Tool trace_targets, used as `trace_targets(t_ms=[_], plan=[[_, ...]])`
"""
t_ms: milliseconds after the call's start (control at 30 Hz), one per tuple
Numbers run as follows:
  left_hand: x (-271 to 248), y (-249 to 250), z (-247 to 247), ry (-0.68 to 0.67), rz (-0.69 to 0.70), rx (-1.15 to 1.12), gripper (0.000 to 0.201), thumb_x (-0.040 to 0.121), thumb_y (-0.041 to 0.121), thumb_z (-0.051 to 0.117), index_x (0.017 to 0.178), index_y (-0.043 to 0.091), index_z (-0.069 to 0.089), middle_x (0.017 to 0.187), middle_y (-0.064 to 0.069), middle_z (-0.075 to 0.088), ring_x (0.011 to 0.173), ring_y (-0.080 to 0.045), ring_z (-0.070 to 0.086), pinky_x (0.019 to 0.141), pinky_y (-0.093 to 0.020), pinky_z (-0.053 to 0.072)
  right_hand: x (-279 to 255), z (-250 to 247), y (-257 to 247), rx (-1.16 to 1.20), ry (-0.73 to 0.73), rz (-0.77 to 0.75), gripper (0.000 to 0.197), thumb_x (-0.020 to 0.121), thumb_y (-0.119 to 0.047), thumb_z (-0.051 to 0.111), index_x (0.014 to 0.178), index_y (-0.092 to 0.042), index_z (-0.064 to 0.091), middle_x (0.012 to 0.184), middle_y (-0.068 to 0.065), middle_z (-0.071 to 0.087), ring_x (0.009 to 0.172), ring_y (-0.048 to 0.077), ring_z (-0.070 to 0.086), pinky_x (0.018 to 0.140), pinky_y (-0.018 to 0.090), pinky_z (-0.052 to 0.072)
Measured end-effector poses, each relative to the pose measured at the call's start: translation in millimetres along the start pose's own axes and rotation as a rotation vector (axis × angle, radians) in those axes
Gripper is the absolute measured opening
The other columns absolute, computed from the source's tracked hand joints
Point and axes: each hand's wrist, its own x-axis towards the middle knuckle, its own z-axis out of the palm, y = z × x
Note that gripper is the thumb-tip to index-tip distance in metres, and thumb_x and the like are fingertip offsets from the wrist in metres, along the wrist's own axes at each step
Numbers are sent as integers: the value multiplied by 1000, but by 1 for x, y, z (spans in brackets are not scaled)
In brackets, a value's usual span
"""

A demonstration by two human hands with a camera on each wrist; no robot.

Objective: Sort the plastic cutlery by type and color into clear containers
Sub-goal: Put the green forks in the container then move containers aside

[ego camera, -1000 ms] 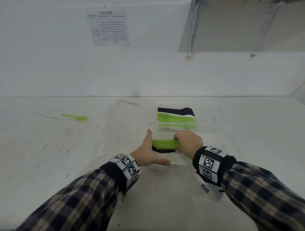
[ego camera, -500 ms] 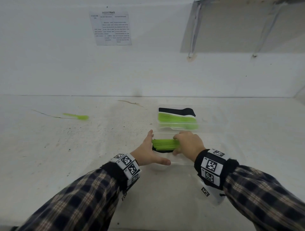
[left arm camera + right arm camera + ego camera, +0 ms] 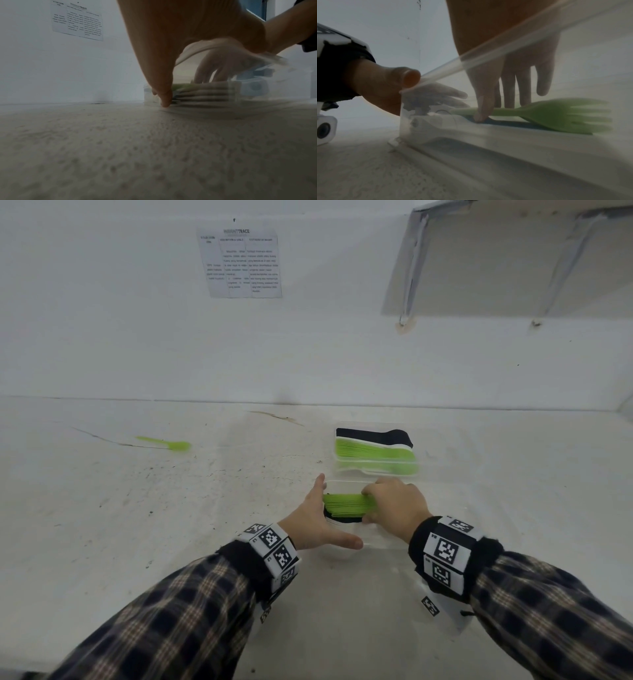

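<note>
A near clear container (image 3: 382, 544) holds a stack of green forks (image 3: 346, 503) lying on black cutlery (image 3: 342, 518). My right hand (image 3: 394, 503) reaches into it and grips the green forks by their handles. In the right wrist view the thumb and fingers pinch the green fork (image 3: 556, 115) handle behind the clear wall. My left hand (image 3: 315, 518) lies open against the container's left end, its thumb along the front rim. Its fingers (image 3: 163, 86) touch the wall beside the stacked cutlery (image 3: 205, 93). A far clear container (image 3: 376, 472) holds black, green and white spoons.
One loose green spoon (image 3: 168, 444) lies far off to the left on the white table (image 3: 171, 525). A printed sheet (image 3: 245, 261) hangs on the back wall and a shelf (image 3: 513, 251) juts out at the upper right.
My right hand has shifted slightly over the green fork stack inside the near container. My left hand has stayed against the container's left end.
</note>
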Motion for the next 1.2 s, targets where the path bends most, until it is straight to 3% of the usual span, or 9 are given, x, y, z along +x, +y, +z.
trace_targets(t_ms=[233,400,533,700,800,933,1067,1200], plan=[[-2,2,-1,-13,0,0,140,60,36,87,148,19,-20,159,-1,-1,145,-15,8,113,-27,16,-2,-14,-12,45,4,20,44,86,-35,62,127,-23,52,130,-2,51,123,19,46,98,35,39],[-3,5,-13,-116,-9,146,138,65,43,82,145,15,-26,159,-2,-5,146,-15,4,116,-29,13,-3,-22,-35,129,83,44,28,92,-28,50,119,-21,57,122,-2,56,113,18,53,86,31,44],[-15,-14,-52,-50,-37,302,126,68,53,75,150,14,-13,159,-1,-6,146,-15,3,118,-31,10,3,-30,-61,148,122,65,26,92,-27,45,115,-22,59,121,-2,56,111,19,54,84,32,46],[-36,-68,-121,93,-224,685,106,80,61,59,152,17,-6,159,-4,-9,147,-20,-3,117,-46,7,17,-39,-106,185,139,7,25,91,-25,45,109,-21,61,116,-1,59,110,20,54,82,32,46],[-53,-98,-157,116,-362,724,104,81,62,57,151,19,-6,159,-4,-12,147,-22,-5,116,-50,9,27,-39,-139,221,139,-38,23,89,-24,46,105,-21,63,112,-1,60,103,20,57,73,26,40],[-74,-128,-194,126,-498,718,108,79,65,56,151,18,-9,158,-6,-16,146,-26,-7,114,-54,13,47,-33,-186,271,78,-77,21,88,-22,46,102,-20,62,108,-1,61,96,21,59,71,26,40],[-90,-145,-217,120,-540,673,110,79,66,55,151,15,-11,158,-9,-16,146,-32,-7,116,-46,11,68,-18,-226,300,16,-96,23,88,-20,48,105,-18,63,111,0,62,98,22,60,74,27,43],[-96,-161,-230,104,-552,678,112,78,67,56,151,14,-10,158,-9,-15,145,-34,-7,116,-45,8,93,-1,-261,305,-49,-148,37,92,-20,44,127,-23,54,134,-2,51,120,19,52,91,29,43]])
